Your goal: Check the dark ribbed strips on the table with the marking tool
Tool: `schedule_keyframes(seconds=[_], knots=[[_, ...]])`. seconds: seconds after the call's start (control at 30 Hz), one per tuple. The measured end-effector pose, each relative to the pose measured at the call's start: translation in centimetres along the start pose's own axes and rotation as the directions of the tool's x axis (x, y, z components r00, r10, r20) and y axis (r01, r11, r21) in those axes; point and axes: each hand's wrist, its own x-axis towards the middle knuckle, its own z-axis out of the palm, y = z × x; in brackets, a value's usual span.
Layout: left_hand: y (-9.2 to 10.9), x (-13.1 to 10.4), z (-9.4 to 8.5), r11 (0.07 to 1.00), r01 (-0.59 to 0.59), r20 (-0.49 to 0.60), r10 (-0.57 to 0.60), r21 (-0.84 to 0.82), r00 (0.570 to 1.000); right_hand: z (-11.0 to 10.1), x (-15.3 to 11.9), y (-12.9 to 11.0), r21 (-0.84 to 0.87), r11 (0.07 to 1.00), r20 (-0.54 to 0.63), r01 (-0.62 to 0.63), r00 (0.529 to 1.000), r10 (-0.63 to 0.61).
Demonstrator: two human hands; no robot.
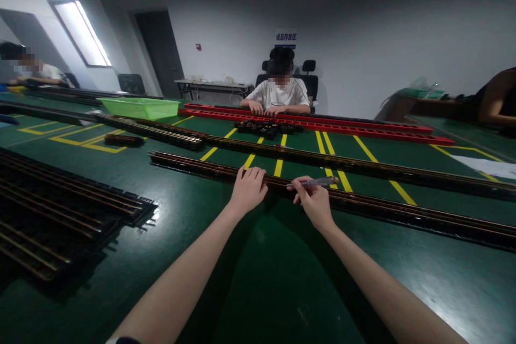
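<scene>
A long, dark, narrow rail [387, 208] with copper-coloured lines along its top lies across the green table in front of me. My left hand [249, 188] is closed over this rail, its fingers curled across the top and the thumb on the near side. Just to the right, my right hand [314, 203] grips a pen [320, 181] with a clear barrel. The pen's tip points left, close to the rail's surface; whether it touches cannot be made out. A second long dark rail [363, 166] runs roughly parallel, farther back.
Several dark rails [60, 185] lie side by side at left. Beyond are a short dark piece [123, 140], a green basket [141, 108], black parts [264, 128] and red slotted rails [322, 125]. A person [282, 91] sits opposite. White paper [486, 166] lies at right.
</scene>
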Motion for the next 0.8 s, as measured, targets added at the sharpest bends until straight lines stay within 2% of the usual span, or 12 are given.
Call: schedule_keyframes(seconds=[0.5,0.8], knots=[[-0.01,-0.03,-0.5,1.0,-0.027,0.01,0.027,-0.011,1.0,-0.02,-0.05,0.18,-0.029,1.0,-0.002,0.009,1.0,-0.009],[-0.47,0.04,-0.83,0.991,-0.033,0.051,0.04,-0.128,0.998,-0.07,0.08,-0.01,-0.028,1.0,0.05,0.003,0.999,-0.002]])
